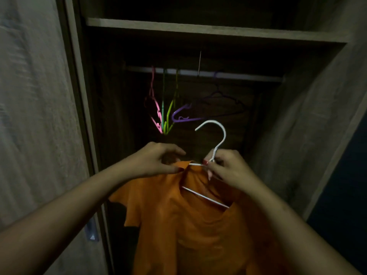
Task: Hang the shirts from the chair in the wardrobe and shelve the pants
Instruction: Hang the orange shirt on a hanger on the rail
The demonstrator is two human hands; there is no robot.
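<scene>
Clearly the orange shirt (186, 225) hung low in front of the open wardrobe (309, 120), its collar up at the hands and its body dropping straight down. Its white hanger (215, 139) sat partly inside the neck, hook pointing up toward the rail (238, 76), which lay above and beyond both hands. The left hand (156, 159) pinched the collar's left edge; the right hand (228, 167) was closed on the hanger's neck, directly under the hook, and so seemed the one to lift it. Spare coloured hangers (164, 116) crowded the rail's left part; the right stretch looked freer.
</scene>
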